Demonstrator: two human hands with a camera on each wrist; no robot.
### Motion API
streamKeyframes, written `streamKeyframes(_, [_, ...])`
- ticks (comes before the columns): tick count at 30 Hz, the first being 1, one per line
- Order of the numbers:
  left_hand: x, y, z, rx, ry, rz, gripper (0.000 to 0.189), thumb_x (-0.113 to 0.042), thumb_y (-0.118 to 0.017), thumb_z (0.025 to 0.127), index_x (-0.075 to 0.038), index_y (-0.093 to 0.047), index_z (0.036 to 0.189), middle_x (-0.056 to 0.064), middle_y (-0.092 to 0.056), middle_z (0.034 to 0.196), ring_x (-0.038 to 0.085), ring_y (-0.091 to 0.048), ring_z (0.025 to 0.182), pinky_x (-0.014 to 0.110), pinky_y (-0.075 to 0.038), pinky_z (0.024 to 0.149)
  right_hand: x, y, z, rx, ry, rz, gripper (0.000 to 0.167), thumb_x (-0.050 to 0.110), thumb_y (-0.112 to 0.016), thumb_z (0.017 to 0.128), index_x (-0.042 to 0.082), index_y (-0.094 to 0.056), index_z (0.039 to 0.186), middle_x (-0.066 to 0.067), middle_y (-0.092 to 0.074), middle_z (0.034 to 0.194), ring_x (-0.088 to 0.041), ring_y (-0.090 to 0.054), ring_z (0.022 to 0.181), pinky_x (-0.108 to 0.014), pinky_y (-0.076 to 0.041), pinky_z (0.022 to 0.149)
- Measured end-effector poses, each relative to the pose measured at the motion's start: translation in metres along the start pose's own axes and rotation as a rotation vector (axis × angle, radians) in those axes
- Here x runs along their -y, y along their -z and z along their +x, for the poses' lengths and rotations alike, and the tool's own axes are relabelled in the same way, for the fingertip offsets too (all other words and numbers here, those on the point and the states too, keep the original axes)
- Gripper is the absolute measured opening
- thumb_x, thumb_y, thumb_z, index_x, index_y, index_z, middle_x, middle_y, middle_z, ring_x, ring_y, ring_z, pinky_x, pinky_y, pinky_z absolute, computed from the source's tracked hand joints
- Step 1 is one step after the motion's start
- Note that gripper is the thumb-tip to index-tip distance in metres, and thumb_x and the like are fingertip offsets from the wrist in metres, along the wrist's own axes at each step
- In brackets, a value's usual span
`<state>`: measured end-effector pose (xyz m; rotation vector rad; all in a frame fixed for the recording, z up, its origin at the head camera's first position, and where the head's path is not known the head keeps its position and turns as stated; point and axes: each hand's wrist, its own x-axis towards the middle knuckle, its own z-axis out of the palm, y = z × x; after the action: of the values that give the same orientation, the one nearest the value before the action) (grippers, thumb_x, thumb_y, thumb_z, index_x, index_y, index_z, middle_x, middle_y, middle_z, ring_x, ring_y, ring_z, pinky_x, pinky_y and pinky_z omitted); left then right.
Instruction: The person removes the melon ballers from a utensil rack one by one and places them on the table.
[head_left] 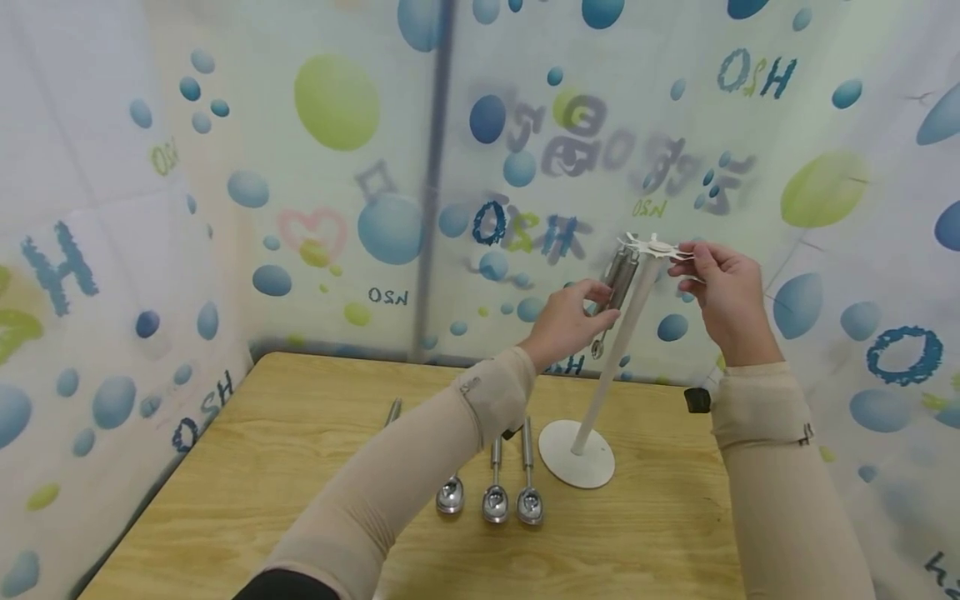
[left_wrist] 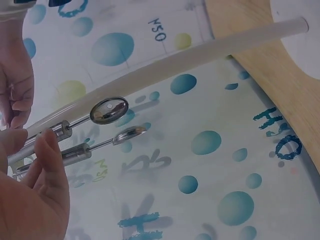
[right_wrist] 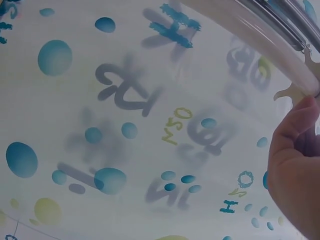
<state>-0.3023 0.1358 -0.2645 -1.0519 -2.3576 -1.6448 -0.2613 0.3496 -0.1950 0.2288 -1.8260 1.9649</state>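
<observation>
A white stand (head_left: 627, 325) with a round base rises from the table, tilted in the head view, and has a star-shaped hook top (head_left: 658, 247). From its left hooks hang metal spoons (head_left: 622, 275) with thick tubular handles. Two oval spoon bowls (left_wrist: 109, 110) show in the left wrist view. My left hand (head_left: 566, 321) has thumb and fingers around a hanging spoon's handle. With thumb and forefinger, my right hand (head_left: 727, 292) pinches a prong on the right side of the hook top. In the right wrist view, that thumb lies right at the top of the pole.
Several similar metal spoons (head_left: 529, 505) lie on the wooden table (head_left: 637, 533) left of the stand's base, partly hidden by the left sleeve. A small black object (head_left: 697, 400) is at the table's right edge. Printed curtains (head_left: 337, 208) enclose the table at the back and sides.
</observation>
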Motion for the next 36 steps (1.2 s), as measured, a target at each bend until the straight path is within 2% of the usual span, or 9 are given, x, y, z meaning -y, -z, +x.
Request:
streamKeyframes(7, [0.000,0.000,0.000,0.019,0.014,-0.100,0.040,-0.024,-0.064,0.103,-0.010,-0.056,0.140,0.004,-0.065,0.128,0.021,-0.072,0.088,0.023,-0.058,0.069,-0.001,0.005,0.007,0.065,-0.055,0.094,0.027,0.022,-0.060,0.100,0.000,-0.071,0.109,-0.007,-0.073,0.092,-0.014,-0.068,0.078,-0.021,-0.055,0.064])
streamKeyframes(12, [-0.003,-0.002,0.002,0.019,0.019,-0.092,0.044,-0.027,-0.063,0.103,-0.012,-0.055,0.143,0.004,-0.066,0.129,0.018,-0.073,0.081,0.024,-0.057,0.068,-0.002,0.007,0.009,0.103,-0.075,0.150,0.027,0.021,-0.058,0.101,-0.001,-0.071,0.108,-0.009,-0.073,0.089,-0.015,-0.068,0.077,-0.023,-0.055,0.064])
streamKeyframes(20, [-0.006,-0.009,0.006,0.019,0.033,-0.125,0.044,-0.027,-0.063,0.103,-0.014,-0.056,0.144,0.004,-0.068,0.129,0.012,-0.070,0.080,0.025,-0.057,0.063,-0.003,0.006,0.012,0.110,-0.096,0.137,0.028,0.025,-0.057,0.101,0.002,-0.073,0.108,-0.007,-0.072,0.089,-0.014,-0.067,0.077,-0.023,-0.055,0.065])
streamKeyframes(30, [-0.011,-0.016,0.008,0.018,0.020,-0.099,0.046,-0.030,-0.063,0.103,-0.018,-0.054,0.147,0.004,-0.070,0.126,0.014,-0.069,0.064,0.024,-0.054,0.061,-0.004,0.006,0.014,0.110,-0.094,0.084,0.030,0.027,-0.058,0.100,0.004,-0.073,0.111,-0.004,-0.071,0.091,-0.013,-0.067,0.078,-0.021,-0.056,0.065])
streamKeyframes(36, [-0.013,-0.016,0.007,0.013,0.002,-0.092,0.046,-0.031,-0.063,0.103,-0.020,-0.055,0.147,0.003,-0.073,0.117,0.015,-0.069,0.064,0.025,-0.053,0.060,-0.004,0.007,0.011,0.085,-0.101,0.031,0.036,0.028,-0.058,0.101,0.004,-0.063,0.127,-0.001,-0.070,0.096,-0.012,-0.066,0.077,-0.020,-0.054,0.065])
